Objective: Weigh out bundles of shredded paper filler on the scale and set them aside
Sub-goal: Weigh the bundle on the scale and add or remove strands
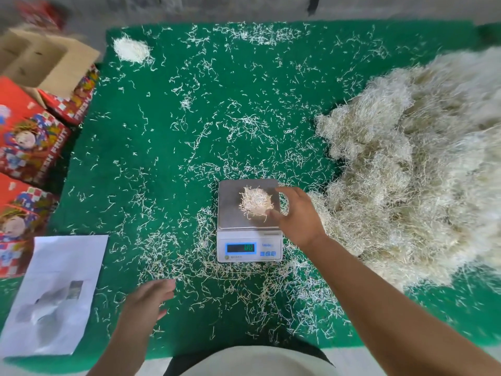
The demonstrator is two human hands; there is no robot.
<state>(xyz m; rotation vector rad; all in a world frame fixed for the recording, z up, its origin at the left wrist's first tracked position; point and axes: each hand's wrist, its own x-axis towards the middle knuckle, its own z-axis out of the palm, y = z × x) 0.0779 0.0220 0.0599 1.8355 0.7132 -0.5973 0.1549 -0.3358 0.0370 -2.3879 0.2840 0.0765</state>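
**1 bundle on the scale, right hand at its edge**

Scale (249, 240) sits near the front middle of the green mat (168, 131). 1 small bundle (255, 202) of shredded paper lies on the steel pan, right of pan centre. Display is lit, digits too blurred to read.

Right hand (296, 215): fingers spread and loosely bent, fingertips at the bundle's right side. Touching or just clear of it, can't tell. No firm grip visible.

Left hand (147, 301): fingers relaxed and apart, holding nothing, low over the mat front-left of the scale.

Containers: open cardboard box (43, 61) at far left, inside not readable. Red printed fruit boxes (29, 137) stacked along the mat's left edge, closed.

Big loose pile (412, 164) of shredded paper fills the right side, reaching almost to the scale. 1 small white heap (131, 49) sits at the far left corner. White sheet (54, 294) lies at the front-left edge. Stray shreds cover the mat; widest open room is left and beyond the scale.
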